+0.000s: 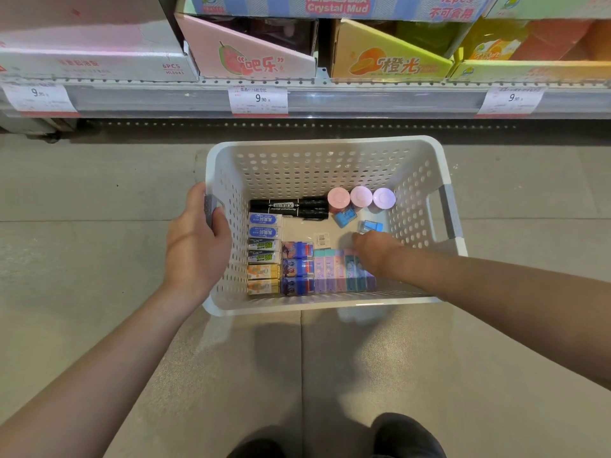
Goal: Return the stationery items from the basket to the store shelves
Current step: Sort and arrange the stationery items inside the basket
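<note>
— While the left hand (195,246) grips the grey handle (209,215) on the basket (317,150), where is the other one?

— Down inside. The right hand (373,252) reaches over the near right side, over the pastel boxes (334,271) along the near wall. Its fingers point away from the camera and blur, so I cannot tell whether they are spread or pinching anything.

— Where does the basket stand?

— On the floor (82,193), just before the lowest shelf (363,100), with price tags (258,100) on the shelf edge.

— What lies in it?

— Two black markers (289,208) side by side across the far part. Right of them, three round lids (361,196) in a row, pink to lilac. Two small blue sharpeners (345,217) just before those, near the right hand. Down the left wall, a column of erasers (264,249): blue, green, then orange. Beside them, three blue-and-red boxes (297,267) stacked in a column, touching the pastel boxes.

— And on the shelf?

— Display cartons: a pink one (258,61) and an orange-yellow one (390,61).

— Anything nearer?

— Dark shoes (406,438) at the bottom edge.
</note>
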`<action>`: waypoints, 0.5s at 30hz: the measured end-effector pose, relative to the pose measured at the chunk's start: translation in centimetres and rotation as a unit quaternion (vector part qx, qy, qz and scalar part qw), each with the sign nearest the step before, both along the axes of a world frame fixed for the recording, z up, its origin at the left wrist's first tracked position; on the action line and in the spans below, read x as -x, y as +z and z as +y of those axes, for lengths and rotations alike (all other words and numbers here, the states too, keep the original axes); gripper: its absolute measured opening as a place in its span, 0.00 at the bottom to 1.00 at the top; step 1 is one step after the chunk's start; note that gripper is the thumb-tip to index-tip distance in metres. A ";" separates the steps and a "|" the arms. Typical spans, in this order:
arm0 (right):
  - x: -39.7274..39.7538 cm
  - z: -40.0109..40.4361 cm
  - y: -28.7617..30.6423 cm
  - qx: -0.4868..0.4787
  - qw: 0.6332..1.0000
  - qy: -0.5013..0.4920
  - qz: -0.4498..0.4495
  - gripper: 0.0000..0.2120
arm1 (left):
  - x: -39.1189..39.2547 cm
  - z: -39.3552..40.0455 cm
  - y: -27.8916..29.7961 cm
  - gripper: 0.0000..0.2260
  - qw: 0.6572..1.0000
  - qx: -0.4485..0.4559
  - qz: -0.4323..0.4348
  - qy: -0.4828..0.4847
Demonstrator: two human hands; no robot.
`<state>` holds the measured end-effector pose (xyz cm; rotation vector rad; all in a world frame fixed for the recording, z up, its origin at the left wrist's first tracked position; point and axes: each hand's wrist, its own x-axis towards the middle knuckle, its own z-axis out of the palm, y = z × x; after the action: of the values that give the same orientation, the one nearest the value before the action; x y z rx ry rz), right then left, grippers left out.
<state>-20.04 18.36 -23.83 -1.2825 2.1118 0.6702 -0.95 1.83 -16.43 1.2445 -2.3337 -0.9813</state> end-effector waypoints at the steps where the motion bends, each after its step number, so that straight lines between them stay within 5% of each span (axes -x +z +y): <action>1: 0.1 -0.1 0.2 -0.008 1.000 0.013 -0.001 0.19 | 0.0 -0.1 -0.1 0.13 1.000 0.001 -0.004 0.003; 6: 0.6 -0.5 1.1 0.017 0.998 0.050 0.030 0.19 | -0.1 -0.1 -0.3 0.13 1.000 -0.009 -0.001 0.003; 10: 0.8 -1.8 2.5 0.114 0.971 0.184 0.106 0.26 | -0.1 -0.2 -0.5 0.14 1.000 -0.015 0.004 -0.001; 15: 1.2 -3.1 2.1 0.114 0.952 0.262 0.109 0.24 | -0.2 -0.2 -0.5 0.13 1.000 -0.009 0.009 -0.010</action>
<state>-21.24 15.21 -21.71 -2.0171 2.0702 0.8335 -0.77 1.61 -16.88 1.2148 -2.3329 -1.0186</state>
